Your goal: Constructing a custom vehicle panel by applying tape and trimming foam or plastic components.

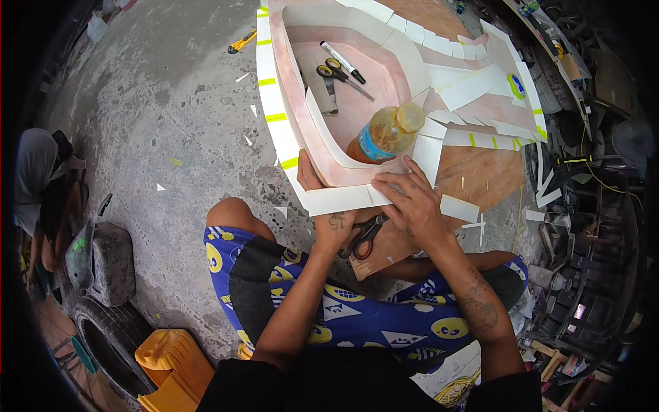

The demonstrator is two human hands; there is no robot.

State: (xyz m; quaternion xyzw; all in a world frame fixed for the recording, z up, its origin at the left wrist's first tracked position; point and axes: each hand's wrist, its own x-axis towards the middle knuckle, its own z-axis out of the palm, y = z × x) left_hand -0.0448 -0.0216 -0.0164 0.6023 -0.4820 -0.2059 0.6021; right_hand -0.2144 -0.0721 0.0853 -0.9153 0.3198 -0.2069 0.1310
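Note:
A pink moulded form with a deep well fills the upper middle, edged with white card strips held by yellow tape tabs. My left hand grips the near left corner at the card strip, its upper fingers partly hidden. My right hand has its fingertips on the near rim and that strip, right of the left hand. In the well lie a marker, scissors and a bottle of amber liquid, standing tilted. Another dark-handled pair of scissors lies below the form, between my forearms.
A wooden board lies under the form on the concrete floor, among paper scraps. A yellow cutter is at upper left. A tyre, yellow container and grimy can stand at lower left; mixed clutter lines the right.

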